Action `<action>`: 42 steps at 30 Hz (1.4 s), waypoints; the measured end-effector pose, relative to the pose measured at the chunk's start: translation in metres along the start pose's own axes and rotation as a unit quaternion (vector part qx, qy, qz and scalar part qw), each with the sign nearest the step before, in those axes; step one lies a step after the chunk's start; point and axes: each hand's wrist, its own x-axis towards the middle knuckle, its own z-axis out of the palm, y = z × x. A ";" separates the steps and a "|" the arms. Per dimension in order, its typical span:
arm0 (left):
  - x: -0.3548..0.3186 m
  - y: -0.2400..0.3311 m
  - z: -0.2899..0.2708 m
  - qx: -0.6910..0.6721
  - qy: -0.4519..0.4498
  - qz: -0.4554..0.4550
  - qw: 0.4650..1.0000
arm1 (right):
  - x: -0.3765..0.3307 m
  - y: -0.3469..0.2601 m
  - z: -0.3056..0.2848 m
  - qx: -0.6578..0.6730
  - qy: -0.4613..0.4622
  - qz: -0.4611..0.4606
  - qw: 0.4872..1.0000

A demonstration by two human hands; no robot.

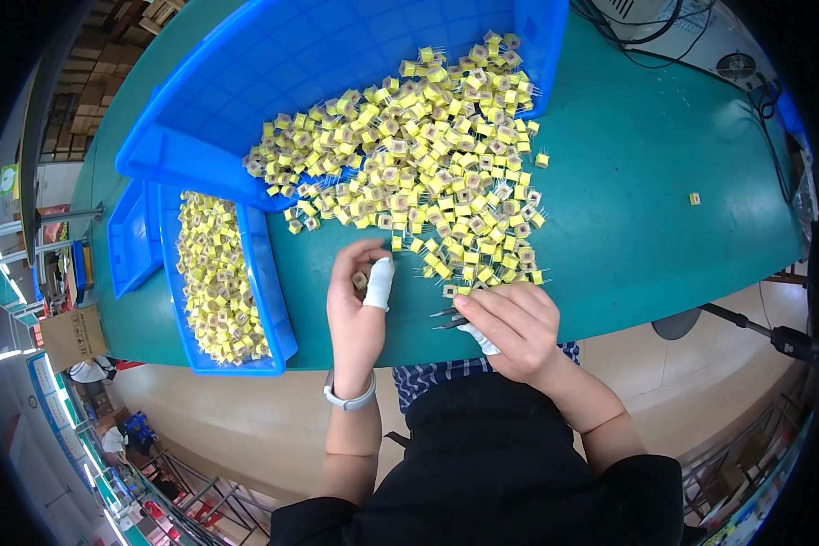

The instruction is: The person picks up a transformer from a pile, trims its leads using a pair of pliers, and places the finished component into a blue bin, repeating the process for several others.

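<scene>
My left hand [357, 287], its thumb wrapped in white, curls around at least one small yellow component [359, 280], partly hidden by the fingers. To its right, my right hand [519, 329] grips a pair of dark tweezers [449, 319] between thumb and fingers, with white wrapping on one digit. The tweezer tips point left toward my left hand, and nothing shows between them. Just beyond both hands spreads a big heap of yellow components [464, 196], small square blocks with thin metal pins. One component [449, 291] lies right beside my right fingertips.
A large blue bin [218, 100] lies tipped toward me, the heap spilling from it onto the green table [610, 218]. At left stands a blue tray [278, 332] full of similar components, beside another blue tray [132, 241]. A lone component [694, 198] sits far right, near cables.
</scene>
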 end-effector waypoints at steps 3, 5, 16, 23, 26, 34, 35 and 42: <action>0.007 0.004 0.004 0.187 -0.010 0.066 0.980 | -0.001 0.000 0.000 0.002 0.001 0.008 1.000; 0.007 0.006 0.009 0.178 0.004 0.058 0.982 | -0.001 0.000 0.000 0.004 0.002 0.011 1.000; -0.009 -0.002 -0.006 -0.071 -0.047 -0.004 0.996 | -0.002 0.001 0.001 0.009 0.003 0.014 1.000; -0.029 0.002 -0.006 -0.244 -0.115 0.051 0.962 | 0.000 0.001 0.002 0.003 0.021 0.013 1.000; -0.032 0.002 -0.004 -0.246 -0.127 0.058 0.959 | -0.001 0.001 0.002 0.003 0.025 0.012 1.000; -0.035 0.002 0.000 -0.255 -0.137 0.049 0.956 | -0.001 0.001 -0.001 0.003 0.005 0.014 1.000; -0.035 0.001 0.000 -0.252 -0.139 0.049 0.957 | -0.001 0.001 -0.002 0.003 0.005 0.014 1.000; -0.037 0.001 0.000 -0.288 -0.137 0.030 0.947 | -0.001 0.000 -0.001 0.012 0.022 0.004 1.000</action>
